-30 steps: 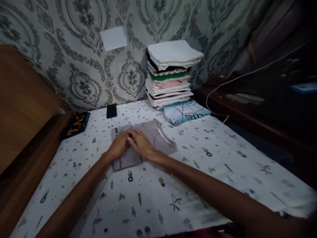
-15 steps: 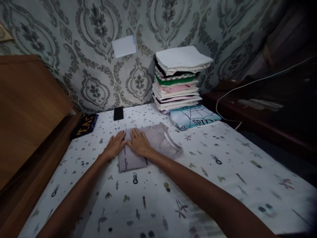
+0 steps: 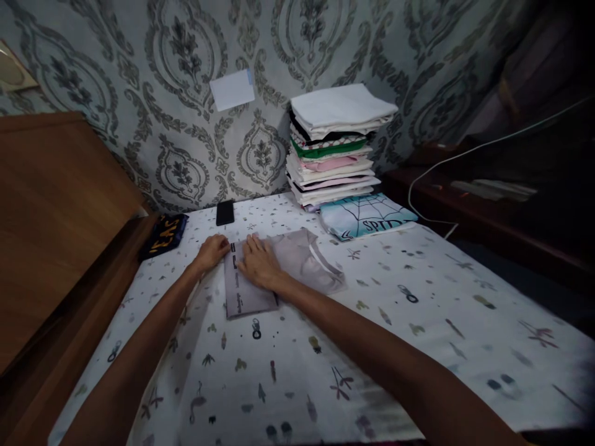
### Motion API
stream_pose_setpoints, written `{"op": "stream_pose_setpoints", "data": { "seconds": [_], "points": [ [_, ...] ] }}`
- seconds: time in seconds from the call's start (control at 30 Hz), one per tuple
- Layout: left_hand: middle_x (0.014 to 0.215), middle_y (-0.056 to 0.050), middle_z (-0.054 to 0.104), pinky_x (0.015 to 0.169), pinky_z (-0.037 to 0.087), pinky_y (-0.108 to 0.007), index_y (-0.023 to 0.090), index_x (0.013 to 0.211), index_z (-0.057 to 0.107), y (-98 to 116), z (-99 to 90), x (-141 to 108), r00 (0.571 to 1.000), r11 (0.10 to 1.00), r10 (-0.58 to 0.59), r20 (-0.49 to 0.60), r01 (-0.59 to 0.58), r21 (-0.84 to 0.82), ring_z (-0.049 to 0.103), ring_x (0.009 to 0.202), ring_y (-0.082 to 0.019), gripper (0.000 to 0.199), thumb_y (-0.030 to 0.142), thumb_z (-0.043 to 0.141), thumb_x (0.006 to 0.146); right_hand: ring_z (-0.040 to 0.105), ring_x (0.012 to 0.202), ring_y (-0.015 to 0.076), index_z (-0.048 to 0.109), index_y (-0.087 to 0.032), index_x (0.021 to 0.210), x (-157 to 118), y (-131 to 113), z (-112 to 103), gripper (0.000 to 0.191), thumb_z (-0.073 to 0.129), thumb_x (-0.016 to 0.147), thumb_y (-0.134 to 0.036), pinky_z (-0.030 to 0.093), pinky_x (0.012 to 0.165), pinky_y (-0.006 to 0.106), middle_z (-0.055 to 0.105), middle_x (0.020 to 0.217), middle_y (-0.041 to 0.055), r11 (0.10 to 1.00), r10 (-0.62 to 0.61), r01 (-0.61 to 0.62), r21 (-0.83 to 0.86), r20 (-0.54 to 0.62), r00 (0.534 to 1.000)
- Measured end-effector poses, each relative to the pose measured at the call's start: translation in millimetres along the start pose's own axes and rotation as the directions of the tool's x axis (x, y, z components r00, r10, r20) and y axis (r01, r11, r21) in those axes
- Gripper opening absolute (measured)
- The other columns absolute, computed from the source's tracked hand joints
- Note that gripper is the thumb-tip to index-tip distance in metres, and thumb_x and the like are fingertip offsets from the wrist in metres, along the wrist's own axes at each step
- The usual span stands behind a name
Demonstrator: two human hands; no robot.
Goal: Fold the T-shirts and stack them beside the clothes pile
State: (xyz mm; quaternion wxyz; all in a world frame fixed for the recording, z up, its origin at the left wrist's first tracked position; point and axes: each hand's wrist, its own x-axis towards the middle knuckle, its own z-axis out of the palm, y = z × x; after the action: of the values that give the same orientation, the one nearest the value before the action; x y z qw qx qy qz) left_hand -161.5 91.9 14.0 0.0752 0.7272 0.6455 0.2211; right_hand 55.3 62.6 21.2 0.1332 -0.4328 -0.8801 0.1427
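Note:
A greyish-mauve shirt (image 3: 302,260), partly folded, lies on the patterned white sheet (image 3: 297,378). Its left part is a folded panel with dark print along the left edge, and the neckline points right. My right hand (image 3: 260,263) rests flat on the folded panel with its fingers spread. At the panel's upper left corner is my left hand (image 3: 214,251), its fingers curled and pressed together; whether cloth is pinched between them is too small to tell.
Behind stands a tall stack of folded clothes (image 3: 332,161), with a blue spider-web shirt (image 3: 367,215) before it. A black phone (image 3: 225,213) and a dark folded garment (image 3: 163,236) lie left. A white cable (image 3: 432,167) hangs right.
My left hand has slid off the folded panel to its upper left corner, and its fingers have curled. My right hand has stayed on the shirt. The view has shifted slightly.

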Motion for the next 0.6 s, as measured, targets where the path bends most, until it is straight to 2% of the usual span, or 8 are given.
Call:
{"op": "stream_pose_setpoints", "data": {
  "seconds": [0.13, 0.23, 0.4, 0.6],
  "points": [
    [0.084, -0.003, 0.064, 0.088, 0.045, -0.038, 0.021, 0.075, 0.063, 3, -1.3, 3, 1.000, 0.998, 0.015, -0.027, -0.016, -0.060, 0.055, 0.090, -0.023, 0.005, 0.024, 0.060, 0.074, 0.010, 0.154, 0.0326, 0.028, 0.000, 0.155, 6, 0, 6, 0.075, 0.033, 0.099, -0.050, 0.010, 0.121, 0.054, 0.020, 0.164, 0.0226, 0.998, 0.061, -0.060, -0.007, 0.075, 0.995],
    [0.087, -0.002, 0.066, 0.088, 0.045, -0.035, 0.020, 0.076, 0.061, 4, -2.2, 4, 0.999, 0.990, 0.037, -0.001, -0.037, -0.135, 0.056, 0.093, -0.021, 0.005, 0.024, 0.060, 0.074, 0.008, 0.154, 0.0324, 0.026, 0.000, 0.155, 7, 2, 10, 0.078, 0.029, 0.100, -0.054, 0.008, 0.122, 0.055, 0.020, 0.164, 0.0226, 0.997, 0.071, -0.069, -0.024, 0.086, 0.994],
    [0.075, 0.001, 0.061, 0.072, 0.046, -0.027, 0.020, 0.075, 0.053, 3, 1.8, 10, 0.991, 0.968, 0.093, 0.091, -0.069, -0.240, 0.056, 0.075, -0.016, 0.008, 0.026, 0.055, 0.079, 0.008, 0.154, 0.0327, 0.026, 0.000, 0.156, 8, 2, 12, 0.081, 0.026, 0.099, -0.058, 0.008, 0.122, 0.055, 0.019, 0.164, 0.0223, 0.997, 0.068, -0.065, -0.043, 0.080, 0.994],
    [0.067, 0.005, 0.055, 0.061, 0.037, -0.024, 0.021, 0.085, 0.055, -1, 5.0, 16, 0.988, 0.975, 0.103, 0.114, -0.078, -0.208, 0.049, 0.063, -0.014, 0.021, 0.039, 0.048, 0.091, 0.009, 0.154, 0.0323, 0.028, -0.001, 0.155, 7, 2, 11, 0.079, 0.025, 0.099, -0.056, 0.009, 0.122, 0.054, 0.020, 0.164, 0.0216, 0.997, 0.060, -0.056, -0.055, 0.086, 0.994]
  ]
}}
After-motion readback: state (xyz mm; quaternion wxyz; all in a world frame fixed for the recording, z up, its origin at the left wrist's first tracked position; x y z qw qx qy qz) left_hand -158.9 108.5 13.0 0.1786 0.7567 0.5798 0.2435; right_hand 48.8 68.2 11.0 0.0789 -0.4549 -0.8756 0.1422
